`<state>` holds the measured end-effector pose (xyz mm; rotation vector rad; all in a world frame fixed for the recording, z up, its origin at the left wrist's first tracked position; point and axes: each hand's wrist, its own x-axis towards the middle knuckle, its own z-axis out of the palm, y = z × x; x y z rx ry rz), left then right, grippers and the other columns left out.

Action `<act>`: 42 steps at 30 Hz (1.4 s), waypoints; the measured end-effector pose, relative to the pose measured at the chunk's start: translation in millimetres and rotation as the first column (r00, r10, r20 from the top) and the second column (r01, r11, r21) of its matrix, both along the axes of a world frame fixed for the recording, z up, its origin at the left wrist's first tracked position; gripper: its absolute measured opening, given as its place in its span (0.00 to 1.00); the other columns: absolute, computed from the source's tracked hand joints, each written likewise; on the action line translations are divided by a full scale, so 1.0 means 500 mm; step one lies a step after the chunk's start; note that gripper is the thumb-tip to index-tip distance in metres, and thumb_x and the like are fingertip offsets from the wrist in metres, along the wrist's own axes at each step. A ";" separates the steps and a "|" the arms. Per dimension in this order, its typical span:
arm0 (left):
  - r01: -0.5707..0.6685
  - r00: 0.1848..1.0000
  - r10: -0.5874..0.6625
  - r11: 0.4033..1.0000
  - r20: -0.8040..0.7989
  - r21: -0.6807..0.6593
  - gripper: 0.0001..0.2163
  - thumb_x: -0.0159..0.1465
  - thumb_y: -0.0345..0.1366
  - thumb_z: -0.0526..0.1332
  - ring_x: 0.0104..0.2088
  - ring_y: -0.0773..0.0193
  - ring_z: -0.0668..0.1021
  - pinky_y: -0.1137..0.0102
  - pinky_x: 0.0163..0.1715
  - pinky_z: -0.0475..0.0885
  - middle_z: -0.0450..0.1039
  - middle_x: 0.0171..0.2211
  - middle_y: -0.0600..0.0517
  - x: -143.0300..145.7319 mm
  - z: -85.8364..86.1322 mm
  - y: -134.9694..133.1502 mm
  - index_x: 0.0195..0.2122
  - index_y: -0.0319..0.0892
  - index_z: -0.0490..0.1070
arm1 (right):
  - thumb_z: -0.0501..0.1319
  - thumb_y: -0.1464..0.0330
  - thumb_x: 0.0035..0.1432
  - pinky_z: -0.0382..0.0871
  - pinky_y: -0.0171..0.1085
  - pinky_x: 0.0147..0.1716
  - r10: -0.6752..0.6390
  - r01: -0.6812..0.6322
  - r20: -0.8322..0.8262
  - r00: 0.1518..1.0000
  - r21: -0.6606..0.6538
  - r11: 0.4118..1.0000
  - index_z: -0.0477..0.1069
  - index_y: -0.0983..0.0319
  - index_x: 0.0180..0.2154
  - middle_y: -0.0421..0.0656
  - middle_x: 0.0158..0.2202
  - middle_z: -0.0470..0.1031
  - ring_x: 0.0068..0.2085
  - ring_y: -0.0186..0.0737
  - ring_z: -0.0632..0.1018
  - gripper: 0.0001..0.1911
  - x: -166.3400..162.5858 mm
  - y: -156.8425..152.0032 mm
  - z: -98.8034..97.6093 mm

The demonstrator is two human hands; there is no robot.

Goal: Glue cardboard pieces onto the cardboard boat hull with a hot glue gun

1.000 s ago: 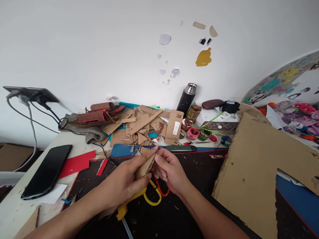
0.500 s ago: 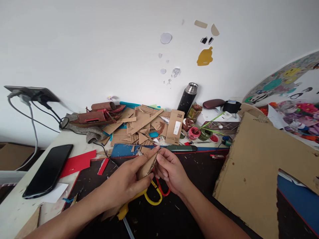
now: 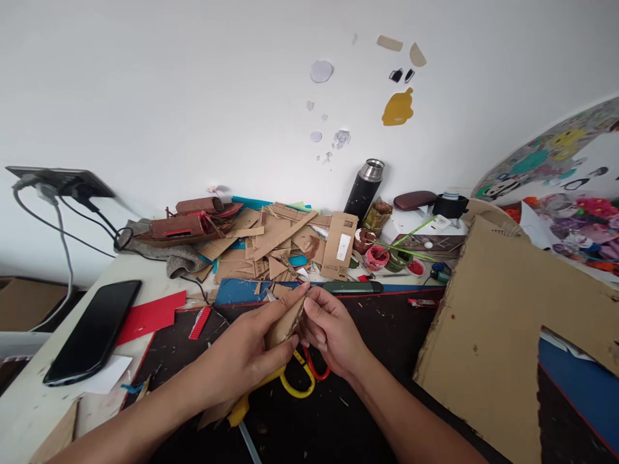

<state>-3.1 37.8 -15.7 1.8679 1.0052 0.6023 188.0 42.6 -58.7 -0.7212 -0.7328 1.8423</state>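
Note:
A small piece of corrugated cardboard [image 3: 285, 323] is gripped between the thumb and fingers of my left hand [image 3: 254, 338], its ragged edge facing right. My right hand [image 3: 331, 328] is closed, with thumb and forefinger pinching at that edge near the upper corner; its other fingers curl beneath. Under my hands lie scissors with yellow and red handles [image 3: 300, 392], partly covered. A yellow glue gun-like tool [image 3: 238, 412] shows below my left wrist, mostly hidden, and a pale blue-grey strip [image 3: 249, 444] sticks out beneath it.
Cardboard scraps [image 3: 273, 238] pile up at the back beside a painted model boat [image 3: 181, 227]. Paint jars [image 3: 377, 258] and a black flask [image 3: 363, 190] stand behind. A large cardboard sheet [image 3: 488, 335] covers the right side. A phone [image 3: 94, 332] lies left.

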 end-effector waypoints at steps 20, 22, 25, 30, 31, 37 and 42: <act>-0.002 1.000 0.002 1.000 -0.010 -0.008 0.32 0.74 0.38 0.61 0.61 0.51 0.80 0.58 0.61 0.76 0.80 0.62 0.45 0.003 0.001 0.001 0.79 0.50 0.57 | 0.76 0.52 0.62 0.55 0.29 0.19 0.001 -0.001 -0.018 1.000 -0.029 1.000 0.68 0.58 0.32 0.25 0.13 0.59 0.15 0.26 0.52 0.23 -0.002 -0.001 0.004; -0.011 1.000 0.011 1.000 -0.014 -0.014 0.32 0.74 0.38 0.61 0.60 0.51 0.81 0.58 0.60 0.77 0.81 0.61 0.46 0.004 0.001 0.001 0.78 0.49 0.58 | 0.76 0.52 0.62 0.56 0.29 0.19 -0.001 0.001 -0.018 1.000 -0.032 0.999 0.68 0.58 0.32 0.25 0.13 0.59 0.15 0.26 0.53 0.23 -0.002 -0.001 0.003; -0.028 1.000 0.028 0.999 0.000 -0.017 0.32 0.73 0.37 0.61 0.62 0.52 0.80 0.58 0.62 0.76 0.79 0.64 0.45 0.005 -0.001 0.000 0.78 0.48 0.58 | 0.76 0.51 0.61 0.54 0.28 0.18 -0.002 0.001 -0.009 1.000 -0.038 0.999 0.68 0.58 0.32 0.25 0.14 0.59 0.15 0.26 0.52 0.24 -0.004 -0.002 0.001; -0.042 0.999 0.042 0.999 0.003 0.010 0.32 0.74 0.38 0.61 0.65 0.51 0.79 0.59 0.64 0.75 0.77 0.67 0.44 0.006 -0.001 -0.004 0.78 0.48 0.58 | 0.75 0.48 0.60 0.52 0.29 0.17 0.009 -0.009 0.016 1.000 -0.045 0.999 0.69 0.58 0.33 0.25 0.14 0.59 0.15 0.26 0.52 0.25 -0.007 -0.004 -0.005; -0.043 0.999 0.043 0.999 -0.001 0.023 0.32 0.74 0.38 0.61 0.65 0.51 0.79 0.59 0.63 0.75 0.77 0.67 0.44 0.006 0.000 -0.005 0.78 0.48 0.59 | 0.75 0.48 0.60 0.52 0.29 0.17 0.010 -0.009 0.016 1.000 -0.044 0.999 0.69 0.58 0.33 0.25 0.14 0.59 0.15 0.27 0.52 0.25 -0.007 -0.005 -0.006; -0.028 0.998 0.032 0.998 -0.060 0.062 0.33 0.73 0.36 0.60 0.60 0.52 0.83 0.60 0.60 0.78 0.81 0.62 0.46 0.003 0.021 -0.005 0.79 0.52 0.58 | 0.75 0.48 0.61 0.55 0.30 0.19 0.015 -0.015 0.011 1.000 -0.017 1.000 0.69 0.58 0.33 0.25 0.14 0.58 0.15 0.26 0.52 0.25 -0.008 -0.006 -0.001; -0.002 0.992 0.014 0.996 -0.129 0.091 0.33 0.73 0.35 0.59 0.64 0.51 0.80 0.59 0.63 0.77 0.78 0.65 0.47 0.000 0.046 -0.011 0.79 0.54 0.57 | 0.73 0.49 0.64 0.60 0.31 0.21 0.022 -0.022 0.004 1.000 0.016 1.000 0.68 0.58 0.33 0.25 0.13 0.59 0.15 0.27 0.53 0.24 -0.012 -0.009 -0.003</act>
